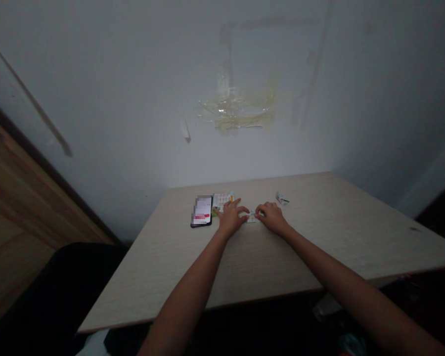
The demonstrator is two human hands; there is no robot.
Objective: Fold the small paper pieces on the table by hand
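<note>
On the table [178,257], a small pale printed piece of paper [252,219] lies between my two hands. My left hand [230,217] rests at its left side with the fingers spread; the thumb and index finger reach to the paper's edge. At the right side of it my right hand [272,216] is closed, with thumb and index finger pinched together on the paper. A larger printed sheet or booklet [222,199] sits just behind my left hand, partly covered by it. Something green [214,212] peeks out beside the left fingers.
To the left of the booklet lies a phone [202,211] with its screen lit and partly blurred. A crumpled printed scrap [282,198] is behind my right hand. The wall [133,123] with old clear tape [241,111] rises at the table's back edge.
</note>
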